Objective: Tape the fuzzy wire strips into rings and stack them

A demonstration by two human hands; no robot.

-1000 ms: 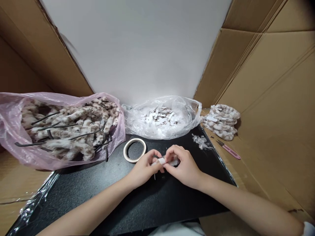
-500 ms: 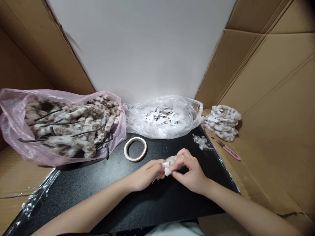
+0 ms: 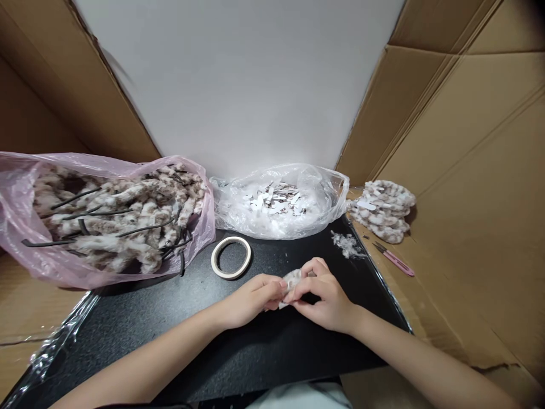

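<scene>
Near the middle of the black table, a small fluffy white-and-brown piece is held between both hands. My left hand pinches its left end, thumb on top. My right hand has thumb and forefinger closed at its near edge, the other fingers curled over its right side. A bit of white strip shows beneath the fingertips, mostly hidden. A roll of cream tape lies flat just beyond my left hand.
A pink bag of fluffy strands with black ties is at left. Behind are a clear bag of white tags and a fluffy bundle. Pink snips and loose fluff lie right. Cardboard walls flank the table.
The white strip that stuck up between my fingers is now pressed down and mostly covered. My right fingertips have moved left, close to my left thumb. The view has shifted slightly.
</scene>
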